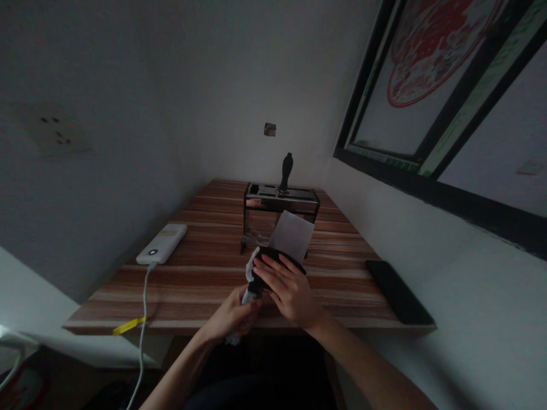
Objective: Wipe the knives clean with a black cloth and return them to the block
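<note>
My left hand (241, 313) is closed around the pale handle of a utensil (251, 295) that has a dark, broad head; its exact kind is unclear. Over the head lie the fingers of my right hand (290, 287), pressed close together, with the thumb hidden below. Crumpled whitish wrapping (250, 266) clings to the left side of the head. Just beyond my fingers a light grey rectangular sheet or blade (294, 233) sticks up at a slant; whether it joins the utensil cannot be made out. Behind it stands a black-and-steel rack (299, 193), with a black handle (287, 171) rising from its top.
On the left of the striped wooden table (205, 273) lies a white power bank (164, 244) with a cable (144, 302) hanging over the front edge. A yellow tag (128, 326) is by that edge. A dark phone-like slab (399, 290) lies at the right, beside the wall.
</note>
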Available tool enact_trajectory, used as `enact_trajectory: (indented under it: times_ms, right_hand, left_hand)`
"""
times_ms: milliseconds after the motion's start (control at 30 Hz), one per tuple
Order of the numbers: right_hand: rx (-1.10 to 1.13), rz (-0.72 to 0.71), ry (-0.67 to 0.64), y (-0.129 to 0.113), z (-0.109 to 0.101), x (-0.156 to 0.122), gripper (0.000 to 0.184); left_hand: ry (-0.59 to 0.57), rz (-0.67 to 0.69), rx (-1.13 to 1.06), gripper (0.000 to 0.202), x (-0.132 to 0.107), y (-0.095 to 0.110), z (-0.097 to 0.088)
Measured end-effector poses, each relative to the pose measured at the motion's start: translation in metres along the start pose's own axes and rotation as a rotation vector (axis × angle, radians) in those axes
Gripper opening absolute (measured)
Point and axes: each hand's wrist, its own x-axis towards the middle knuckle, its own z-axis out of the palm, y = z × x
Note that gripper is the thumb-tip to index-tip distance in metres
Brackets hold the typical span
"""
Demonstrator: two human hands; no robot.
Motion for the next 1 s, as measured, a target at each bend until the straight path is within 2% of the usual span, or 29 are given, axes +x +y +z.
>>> enact_trajectory:
  times_ms: [300, 767, 933, 1000]
  right_hand:
    - [-0.018, 0.021, 0.073, 0.031, -0.016, 0.009, 0.046]
    - [-0.004, 0.056, 0.154, 0.072, -0.041, 0.039, 0.043]
    - [0.170, 0.184, 0.213, 0.084, -0.054, 0.045, 0.039]
    - [0.271, 0.304, 0.315, 0.093, -0.061, 0.044, 0.037]
  left_hand:
    - [-0.038, -0.031, -0.021, 0.037, -0.002, 0.007, 0.005]
    - [-0.010, -0.014, -0.039, 0.039, -0.004, 0.008, 0.007]
    - [-0.023, -0.037, -0.049, 0.041, -0.003, 0.008, 0.007]
    - [-0.024, -0.048, -0.045, 0.040, -0.003, 0.007, 0.006]
